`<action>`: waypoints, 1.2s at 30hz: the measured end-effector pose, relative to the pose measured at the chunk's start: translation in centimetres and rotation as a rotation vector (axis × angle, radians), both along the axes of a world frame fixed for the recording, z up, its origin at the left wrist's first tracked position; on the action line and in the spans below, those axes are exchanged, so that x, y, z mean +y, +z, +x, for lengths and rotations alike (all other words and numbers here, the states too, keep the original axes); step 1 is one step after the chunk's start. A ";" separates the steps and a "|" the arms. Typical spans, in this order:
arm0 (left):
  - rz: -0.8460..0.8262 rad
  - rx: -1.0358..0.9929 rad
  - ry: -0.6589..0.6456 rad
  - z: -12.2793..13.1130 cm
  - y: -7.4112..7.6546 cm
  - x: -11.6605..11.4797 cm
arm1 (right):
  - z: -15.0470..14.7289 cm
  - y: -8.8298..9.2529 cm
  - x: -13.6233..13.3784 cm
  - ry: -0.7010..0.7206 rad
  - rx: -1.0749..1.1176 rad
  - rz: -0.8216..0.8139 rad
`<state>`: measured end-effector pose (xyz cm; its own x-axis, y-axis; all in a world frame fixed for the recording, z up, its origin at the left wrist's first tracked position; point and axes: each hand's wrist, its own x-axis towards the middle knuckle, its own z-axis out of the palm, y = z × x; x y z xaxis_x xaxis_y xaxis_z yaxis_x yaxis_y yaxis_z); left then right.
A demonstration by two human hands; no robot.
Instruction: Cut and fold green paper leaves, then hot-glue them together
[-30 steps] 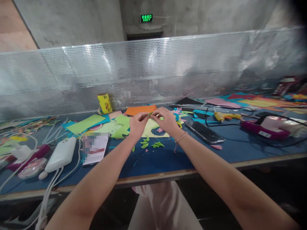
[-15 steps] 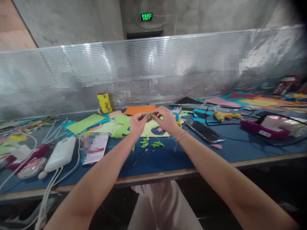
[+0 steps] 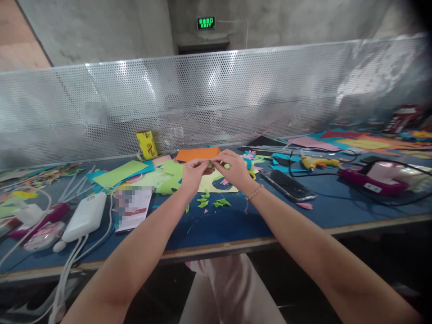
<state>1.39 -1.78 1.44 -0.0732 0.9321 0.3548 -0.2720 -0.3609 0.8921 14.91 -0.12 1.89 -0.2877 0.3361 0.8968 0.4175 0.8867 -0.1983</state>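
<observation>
Both my hands meet above the middle of the blue table. My left hand pinches a small green paper piece between thumb and fingertips. From the other side, my right hand has its fingers pinched at the same piece; its fingertips partly hide it. A bit of light green shows by the right fingers. Below the hands lie several folded green paper leaves. Under and behind them are a pale yellow sheet, green paper scraps and an orange sheet.
To the right lie a black phone, a yellow glue gun with a black cord, and a purple power strip. On the left are a white power bank with cables and a second screen. A perforated metal panel stands behind.
My hands stay nearly in place, with small finger shifts around the green paper piece. A bit of light green now shows beside my right fingers. The table things have not moved.
</observation>
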 end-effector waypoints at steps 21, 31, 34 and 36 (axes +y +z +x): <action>-0.276 -0.203 -0.167 -0.2 0.1 0.1 | 1.6 -0.1 1.1 0.085 -0.259 0.089; -0.237 -0.188 -0.188 -0.3 0.1 0.2 | 1.6 -0.1 0.8 0.141 -0.213 -0.017; -0.194 -0.175 -0.183 -0.1 0.1 0.2 | 1.3 0.0 0.6 0.226 0.053 -0.286; -0.122 -0.122 -0.138 0.0 0.1 0.1 | 1.1 0.0 0.7 0.295 0.270 -0.481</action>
